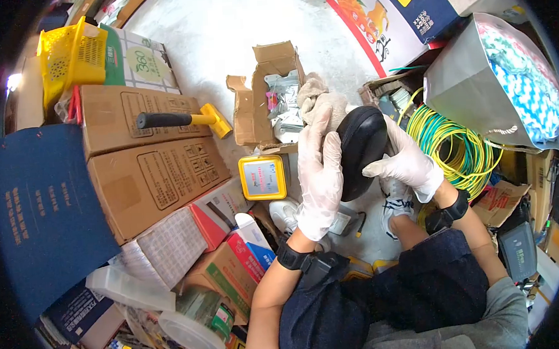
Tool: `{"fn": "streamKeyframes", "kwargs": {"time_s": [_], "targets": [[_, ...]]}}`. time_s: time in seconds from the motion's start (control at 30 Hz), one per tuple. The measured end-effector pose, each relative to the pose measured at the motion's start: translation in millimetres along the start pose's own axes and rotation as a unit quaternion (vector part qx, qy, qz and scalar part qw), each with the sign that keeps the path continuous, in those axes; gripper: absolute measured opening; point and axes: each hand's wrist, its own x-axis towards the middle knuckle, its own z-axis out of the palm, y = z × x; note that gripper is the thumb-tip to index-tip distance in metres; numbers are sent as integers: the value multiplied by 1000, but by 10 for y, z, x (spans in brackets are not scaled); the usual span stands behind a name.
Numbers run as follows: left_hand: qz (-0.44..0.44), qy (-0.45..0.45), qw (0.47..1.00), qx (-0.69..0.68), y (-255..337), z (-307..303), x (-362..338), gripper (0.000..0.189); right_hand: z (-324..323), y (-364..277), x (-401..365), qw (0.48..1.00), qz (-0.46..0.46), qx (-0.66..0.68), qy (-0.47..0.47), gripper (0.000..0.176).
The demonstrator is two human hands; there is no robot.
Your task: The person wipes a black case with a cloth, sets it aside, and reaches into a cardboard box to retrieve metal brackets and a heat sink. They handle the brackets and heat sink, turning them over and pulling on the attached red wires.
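Observation:
Both my hands wear thin white gloves and hold a black, rounded oval case [362,147] upright between them, above my shoes. My left hand [320,173] presses its palm and extended fingers along the case's left side. On the other side my right hand [410,165] grips it, thumb toward the lower edge and fingers partly hidden behind. Just beyond the case lies a crumpled beige cloth [317,98]. It rests against an open cardboard box [246,117] with small metal and plastic parts inside. A yellow-rimmed tin [263,178] sits left of my left hand.
A yellow-headed hammer [218,120] lies across brown cartons [161,179] on the left. Coiled yellow-green wire [443,145] and a large grey bag [459,82] stand on the right. A yellow basket [68,56] is at the far left, and a clear jar [195,321] lies lower left.

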Motion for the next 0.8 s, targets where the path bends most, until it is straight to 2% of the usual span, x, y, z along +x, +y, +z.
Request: {"fn": "streamKeyframes", "kwargs": {"time_s": [0.1, 0.2, 0.23, 0.3, 0.33, 0.37, 0.4, 0.47, 0.5, 0.57, 0.6, 0.63, 0.67, 0.7, 0.73, 0.8], "targets": [[5, 51, 996, -73, -56, 24, 19, 38, 7, -83, -4, 999, -9, -31, 2, 84], [-33, 89, 964, -249, -40, -50, 74, 58, -54, -162, 8, 983, -99, -148, 48, 85], [-66, 81, 967, -233, 9, -150, 103, 63, -116, -194, 13, 951, -149, -259, 82, 81], [-79, 55, 969, -229, 12, -268, 117, 57, -154, -226, 18, 887, -214, -393, 117, 75], [-130, 15, 970, -204, 5, -331, 127, 53, -130, -247, 2, 887, -215, -393, 117, 75], [-181, -25, 967, -178, -4, -358, 132, 49, -89, -273, -21, 855, -221, -447, 144, 73], [-159, 2, 971, -178, -7, -357, 113, 41, -68, -284, -35, 819, -226, -500, 171, 71], [-89, 2, 995, 40, 18, -461, 107, 38, -78, -272, -21, 799, -240, -523, 176, 71], [16, -22, 989, 144, 120, -526, 134, 36, -82, -266, -9, 778, -256, -546, 180, 71], [68, -6, 996, -63, 245, -435, 171, 31, -79, -257, 15, 761, -265, -566, 172, 71], [70, -9, 987, -142, 286, -348, 175, 36, -70, -253, 24, 744, -274, -587, 164, 71], [26, -25, 983, -179, 328, -262, 155, 45, -49, -242, 31, 749, -274, -582, 159, 70], [55, -70, 987, -133, 248, -184, 163, 56, -12, -231, 31, 753, -274, -577, 155, 69], [158, -83, 984, 30, 168, -79, 154, 65, 56, -270, 2, 774, -290, -546, 140, 65], [127, -65, 986, 81, 286, 60, 92, 70, 86, -264, -18, 770, -289, -554, 129, 59], [90, 8, 994, 55, 136, 243, 50, 67, 116, -188, -21, 757, -311, -564, 111, 56]]}}
